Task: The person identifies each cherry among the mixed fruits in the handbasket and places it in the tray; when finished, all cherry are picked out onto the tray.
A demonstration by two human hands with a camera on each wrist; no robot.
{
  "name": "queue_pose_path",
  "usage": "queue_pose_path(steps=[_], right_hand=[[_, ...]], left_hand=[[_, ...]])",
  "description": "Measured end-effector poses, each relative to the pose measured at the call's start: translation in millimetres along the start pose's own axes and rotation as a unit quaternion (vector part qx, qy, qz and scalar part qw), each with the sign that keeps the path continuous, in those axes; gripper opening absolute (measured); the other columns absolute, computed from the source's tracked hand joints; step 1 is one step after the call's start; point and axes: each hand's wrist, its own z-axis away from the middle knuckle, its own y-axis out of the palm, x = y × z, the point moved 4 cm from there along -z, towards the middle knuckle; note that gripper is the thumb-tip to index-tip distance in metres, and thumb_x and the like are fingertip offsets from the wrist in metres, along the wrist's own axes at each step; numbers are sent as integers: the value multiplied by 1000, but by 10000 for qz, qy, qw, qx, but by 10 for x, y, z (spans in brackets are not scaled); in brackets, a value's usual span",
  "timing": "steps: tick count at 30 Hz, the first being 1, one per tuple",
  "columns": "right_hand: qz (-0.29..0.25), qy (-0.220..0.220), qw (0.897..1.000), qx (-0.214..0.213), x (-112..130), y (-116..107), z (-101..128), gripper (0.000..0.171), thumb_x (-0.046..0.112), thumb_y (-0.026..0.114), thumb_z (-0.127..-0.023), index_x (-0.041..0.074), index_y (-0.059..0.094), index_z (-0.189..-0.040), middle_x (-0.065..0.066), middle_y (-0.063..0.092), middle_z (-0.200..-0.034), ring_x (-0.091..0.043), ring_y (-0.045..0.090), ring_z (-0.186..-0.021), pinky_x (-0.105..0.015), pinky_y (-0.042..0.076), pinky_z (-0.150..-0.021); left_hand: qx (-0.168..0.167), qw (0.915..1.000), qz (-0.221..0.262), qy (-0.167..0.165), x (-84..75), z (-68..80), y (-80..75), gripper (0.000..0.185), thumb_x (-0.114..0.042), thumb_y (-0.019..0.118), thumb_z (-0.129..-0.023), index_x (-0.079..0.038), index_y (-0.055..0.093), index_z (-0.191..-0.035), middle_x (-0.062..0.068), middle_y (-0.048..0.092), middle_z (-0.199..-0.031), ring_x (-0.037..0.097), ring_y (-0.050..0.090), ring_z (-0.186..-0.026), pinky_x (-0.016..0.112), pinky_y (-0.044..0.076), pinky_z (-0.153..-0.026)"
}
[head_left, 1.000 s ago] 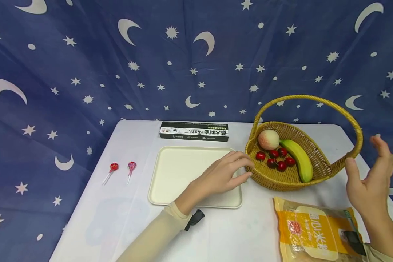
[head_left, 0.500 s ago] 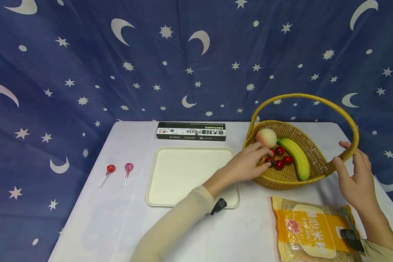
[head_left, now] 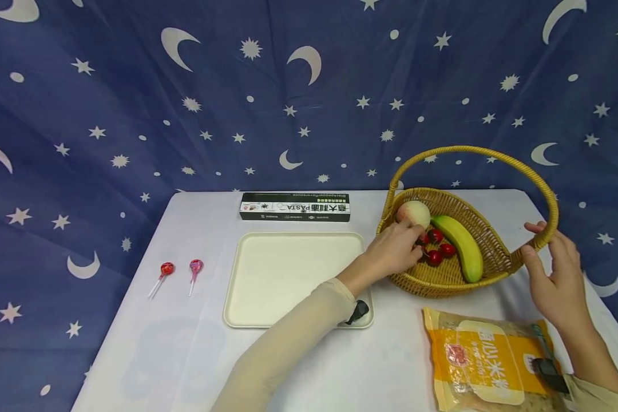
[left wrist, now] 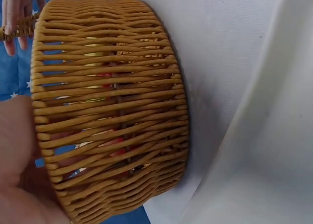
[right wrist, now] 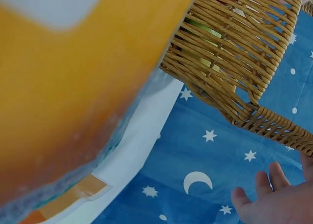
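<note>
A woven basket [head_left: 432,290] with an arched handle [head_left: 474,150] stands at the table's right. Inside it lie a peach [head_left: 414,213], a banana [head_left: 460,246] and several red cherries [head_left: 434,257]. My left hand [head_left: 393,247] reaches over the near left rim, its fingers bent down at the cherries beside the peach. Its fingertips are hidden, so whether it pinches a cherry does not show. At the basket's right end, my right hand [head_left: 558,277] holds the handle's base between thumb and fingers. Through the weave in the left wrist view, bits of red show behind the basket wall [left wrist: 112,111].
A cream tray [head_left: 278,280] lies left of the basket, with a black pasta box [head_left: 294,207] behind it. Two lollipops, a red one [head_left: 167,268] and a pink one [head_left: 196,266], lie at the left. An orange-yellow bag [head_left: 486,360] lies in front of the basket.
My left hand has moved right from the basket's rim to the cherries inside. My right hand has moved left from beside the basket to its handle. The view has shifted slightly.
</note>
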Motion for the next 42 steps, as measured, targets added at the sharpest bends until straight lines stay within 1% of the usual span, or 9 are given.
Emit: queue_pose_path(steps=[3, 6, 11, 13, 19, 27, 33, 37, 42], right_hand=[[-25, -13, 10000, -33, 16, 0, -8, 44, 12, 54, -110, 9, 55, -153, 25, 42, -160, 4, 27, -155, -46, 12, -135], [-35, -24, 10000, -36, 32, 3, -15, 44, 12, 54, -110, 9, 55, -153, 29, 41, -158, 5, 27, -154, -45, 13, -135], [22, 43, 10000, 7, 39, 14, -7, 44, 14, 52, -111, 11, 54, -155, 6, 44, -167, 2, 26, -156, -47, 14, -135], [70, 54, 10000, 2, 36, 16, -10, 44, 14, 52, -111, 11, 54, -155, 2, 44, -167, 1, 27, -156, -42, 15, -134], [180, 23, 9998, -21, 32, 23, -28, 44, 15, 52, -111, 13, 54, -155, 23, 42, -162, 1, 28, -155, -16, 18, -121], [206, -13, 9998, 10, 35, 20, -28, 45, 15, 51, -111, 13, 53, -156, 28, 41, -159, 3, 27, -154, -12, 18, -115], [196, -7, 9998, 5, 24, 4, 6, 44, 15, 52, -111, 13, 54, -155, 31, 41, -158, 4, 28, -154, -12, 19, -115], [200, -8, 9998, 6, 17, -4, 19, 44, 14, 52, -111, 13, 54, -155, 33, 40, -157, 4, 28, -153, -12, 19, -114], [208, -38, 9998, -7, 19, -3, 23, 44, 15, 52, -111, 12, 54, -154, 35, 40, -156, 5, 28, -153, -12, 19, -113]], left_hand=[[-83, 9998, -202, -12, -2, -31, 7, 28, -20, 64, -103, -15, 70, -130, 4, 69, -120, 16, 69, -99, 27, 58, -85], [-69, 9993, -342, -149, -3, -63, 14, 26, -18, 66, -102, -16, 71, -127, 3, 69, -117, 17, 71, -96, 28, 59, -80], [101, 9984, -385, -400, -3, -108, 42, 16, -11, 68, -99, -17, 74, -113, 0, 72, -108, 12, 69, -80, 24, 55, -64], [222, 9977, -393, -506, -4, -124, 53, 9, -10, 69, -99, -17, 74, -102, -1, 73, -101, 10, 65, -72, 23, 52, -58], [616, 9945, -415, -740, -10, -152, 84, 12, -13, 73, -98, -19, 70, -88, -5, 72, -88, 9, 60, -67, 24, 50, -54], [553, 9963, -11, -650, 13, -152, 80, 34, -11, 77, -93, -19, 56, -68, -7, 52, -68, 10, 48, -62, 22, 40, -52], [251, 9978, 426, -447, -3, -145, 38, 11, -22, 83, -92, -21, 72, -91, -10, 68, -87, 9, 62, -76, 19, 48, -63], [56, 9968, 650, -461, -36, -144, 3, 16, -28, 85, -92, -24, 75, -104, -9, 74, -100, 12, 67, -80, 20, 52, -66], [-353, 9934, 1011, -410, -75, -109, -79, 21, -32, 86, -91, -24, 73, -105, -10, 72, -105, 9, 63, -75, 17, 48, -63]])
